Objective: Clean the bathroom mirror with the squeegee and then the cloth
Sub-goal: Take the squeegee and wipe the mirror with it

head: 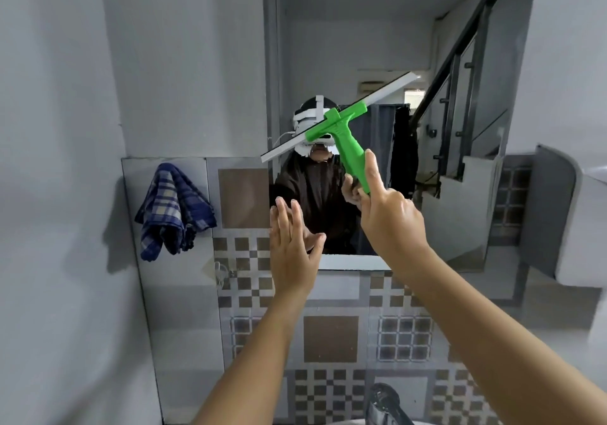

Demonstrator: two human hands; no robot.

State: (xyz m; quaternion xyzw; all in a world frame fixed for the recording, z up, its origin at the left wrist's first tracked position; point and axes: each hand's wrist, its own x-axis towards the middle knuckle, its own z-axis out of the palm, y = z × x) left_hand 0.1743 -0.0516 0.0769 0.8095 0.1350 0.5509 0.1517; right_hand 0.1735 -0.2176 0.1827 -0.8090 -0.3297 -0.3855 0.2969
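Note:
The bathroom mirror (361,46) hangs on the wall straight ahead. My right hand (387,214) grips the handle of a green squeegee (348,142), index finger stretched along the handle. Its long white blade slants from lower left to upper right across the glass at mid height. My left hand (292,244) is flat with fingers spread at the mirror's lower left corner, holding nothing. A blue plaid cloth (172,211) hangs on the wall to the left of the mirror, apart from both hands.
Patterned brown and grey tiles (328,336) cover the wall below the mirror. A chrome tap (384,401) rises at the bottom edge. A white fixture (578,214) juts from the right wall. A small hook (220,270) sits on the tiles below the cloth.

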